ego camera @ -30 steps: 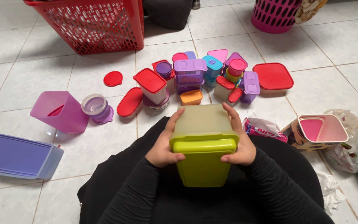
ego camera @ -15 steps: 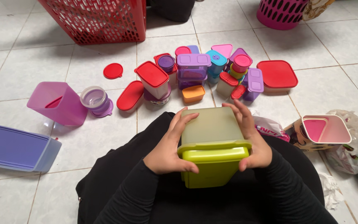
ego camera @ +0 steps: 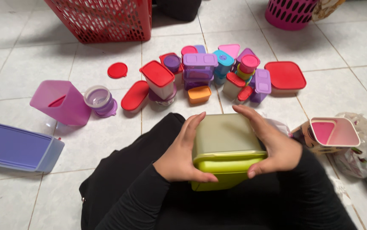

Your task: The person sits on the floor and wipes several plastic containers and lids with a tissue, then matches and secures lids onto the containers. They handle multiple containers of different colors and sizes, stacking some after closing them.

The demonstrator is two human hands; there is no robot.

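I hold a lime-green plastic container [ego camera: 225,147] over my lap, its matching lid at the near end. My left hand [ego camera: 182,152] clasps its left side with the thumb under the lid rim. My right hand [ego camera: 273,145] wraps the right side, fingers lying over the top. Both sleeves are black.
Several small lidded containers in red, purple, teal and orange [ego camera: 200,76] cluster on the tiled floor ahead. A red basket [ego camera: 102,19] stands far left, a pink basket [ego camera: 290,12] far right. A purple box [ego camera: 17,147] and pink tub [ego camera: 60,102] lie left; a pink-lined container [ego camera: 334,132] and bags sit right.
The green container has tipped flatter and shifted right. Both hands slid nearer over its sides, and the fingers now press closer around the lid end.
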